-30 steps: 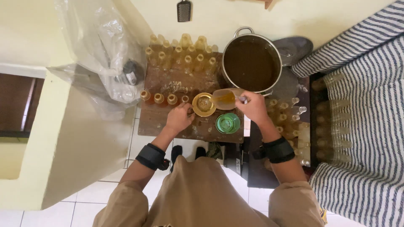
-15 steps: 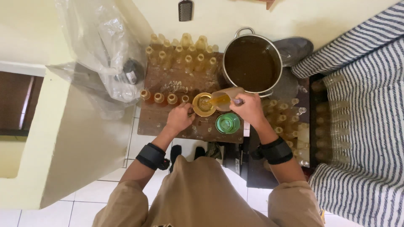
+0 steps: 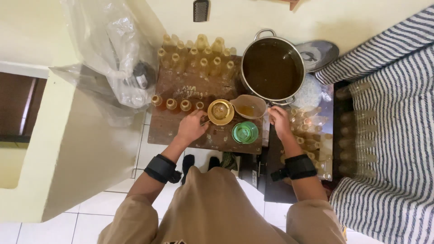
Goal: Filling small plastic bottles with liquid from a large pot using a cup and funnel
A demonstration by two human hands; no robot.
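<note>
Head view: right hand (image 3: 279,121) hides jug (image 3: 249,106) handle.

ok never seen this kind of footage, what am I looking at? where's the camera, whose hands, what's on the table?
There is no machine: one person works with bare hands, and the single camera sits on their head, looking straight down.

The left hand holds a round yellow strainer funnel by its handle; it seems to sit on a bottle, though that is hidden. The right hand holds the handle of a clear jug with some amber liquid in it, level beside the funnel.

On the low wooden table stand small bottles of yellowish liquid and a green funnel. Beside it is a large metal pot of brown liquid, with empty bottles to the right. Both wrists wear black bands.
</note>
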